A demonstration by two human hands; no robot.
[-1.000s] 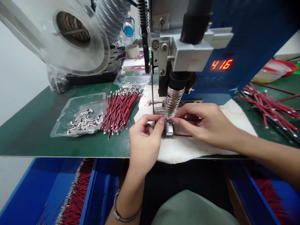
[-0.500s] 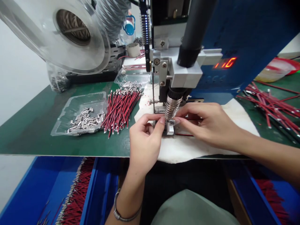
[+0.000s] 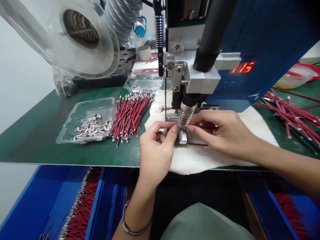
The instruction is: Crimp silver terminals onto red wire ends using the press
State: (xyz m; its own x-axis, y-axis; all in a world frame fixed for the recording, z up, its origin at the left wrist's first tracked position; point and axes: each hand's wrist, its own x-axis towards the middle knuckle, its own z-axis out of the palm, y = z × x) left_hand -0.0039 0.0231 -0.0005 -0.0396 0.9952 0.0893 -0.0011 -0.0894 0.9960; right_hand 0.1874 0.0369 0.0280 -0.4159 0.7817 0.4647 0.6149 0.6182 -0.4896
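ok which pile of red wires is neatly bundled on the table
The red wire bundle to the left of the press, beside the bag of metal sleeves. Its wires lie parallel and packed together, while the red wires at the far right lie scattered and crossing.

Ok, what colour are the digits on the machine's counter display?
Glowing red-orange, on the counter display set in the blue machine housing; the head view shows it, slightly blurred.

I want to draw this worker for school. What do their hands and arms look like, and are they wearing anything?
Both hands are bare, with no gloves. The left hand has a silver metal bracelet around its wrist. The right hand wears nothing, and no sleeve shows on either forearm. The fingernails look short and plain.
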